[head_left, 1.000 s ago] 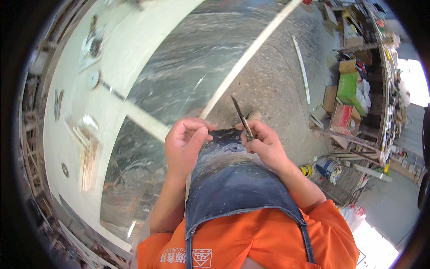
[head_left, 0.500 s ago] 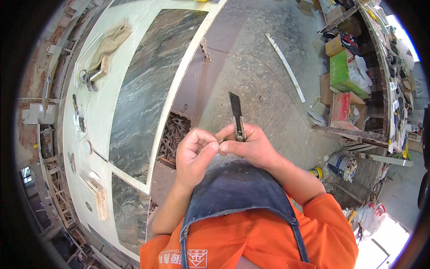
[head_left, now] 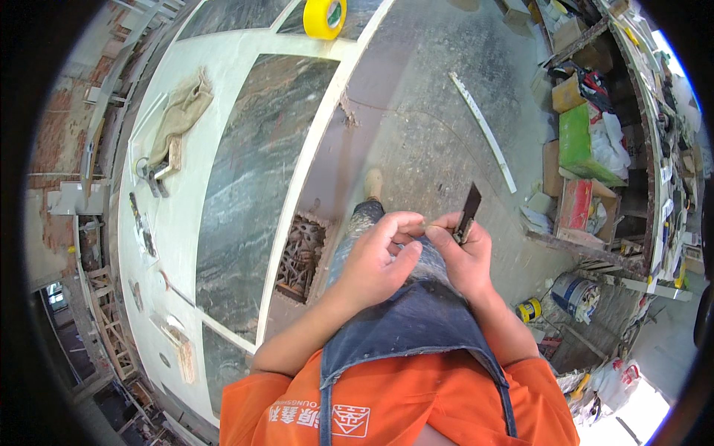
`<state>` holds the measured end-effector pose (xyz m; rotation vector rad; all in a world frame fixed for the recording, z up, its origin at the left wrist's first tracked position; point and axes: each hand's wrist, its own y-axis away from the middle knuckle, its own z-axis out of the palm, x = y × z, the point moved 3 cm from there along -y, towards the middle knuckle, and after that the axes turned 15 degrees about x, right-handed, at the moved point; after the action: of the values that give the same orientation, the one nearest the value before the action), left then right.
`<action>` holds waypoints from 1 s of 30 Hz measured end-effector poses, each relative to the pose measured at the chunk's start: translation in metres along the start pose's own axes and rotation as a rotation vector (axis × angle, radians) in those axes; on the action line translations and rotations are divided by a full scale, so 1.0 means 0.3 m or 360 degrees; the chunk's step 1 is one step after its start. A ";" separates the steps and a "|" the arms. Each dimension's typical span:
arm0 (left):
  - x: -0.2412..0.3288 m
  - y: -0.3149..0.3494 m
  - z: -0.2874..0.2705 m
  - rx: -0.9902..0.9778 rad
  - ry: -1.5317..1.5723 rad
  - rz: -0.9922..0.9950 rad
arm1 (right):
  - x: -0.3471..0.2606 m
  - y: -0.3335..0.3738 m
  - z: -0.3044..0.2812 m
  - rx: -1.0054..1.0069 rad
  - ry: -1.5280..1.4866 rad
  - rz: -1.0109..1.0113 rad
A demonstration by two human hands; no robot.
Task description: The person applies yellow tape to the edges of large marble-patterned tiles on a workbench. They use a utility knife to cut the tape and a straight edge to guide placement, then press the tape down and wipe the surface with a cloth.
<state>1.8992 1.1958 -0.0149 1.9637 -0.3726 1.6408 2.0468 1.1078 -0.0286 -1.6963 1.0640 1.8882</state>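
In my right hand [head_left: 467,256] is a knife [head_left: 469,209] with a dark flat blade and a slanted tip, pointing up and away from me. The fingers of that hand are wrapped round its lower part, which they mostly hide. My left hand [head_left: 381,256] hovers close on the left, its fingers loosely curled and the thumb apart from them. Its forefinger tip nearly meets the right thumb; whether anything tiny lies between them I cannot make out. Both hands are in front of my dark blue apron [head_left: 409,323], above my leg.
Left stands a white-bordered table with dark veined stone panels [head_left: 260,163]. On it are yellow tape [head_left: 324,18], a tan cloth [head_left: 182,108] and small tools. A white strip [head_left: 483,132] lies on the floor. Right, a shelf holds a green box [head_left: 584,145]; a bucket [head_left: 574,296] stands nearer.
Both hands have shifted right, the right one with the knife; the blade now leans right. The hands have drawn slightly apart. The view has moved, bringing in the yellow tape and my foot.
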 end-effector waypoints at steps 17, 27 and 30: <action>0.084 -1.235 -0.725 0.0285 -0.0289 0.0361 | -0.116 -0.738 0.289 0.0078 0.1600 -0.0302; 0.085 -1.512 -0.727 -0.0064 -0.0119 0.0270 | -0.211 -0.941 0.735 -0.0492 0.1587 -0.0650; 0.087 -1.539 -0.719 -0.0104 0.0012 0.0289 | -0.211 -0.986 0.784 -0.0559 0.1638 -0.0627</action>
<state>1.9770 1.6967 -0.0739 1.9223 -0.6093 1.7236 2.1148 1.4840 -0.0540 -2.9375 0.5882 0.9297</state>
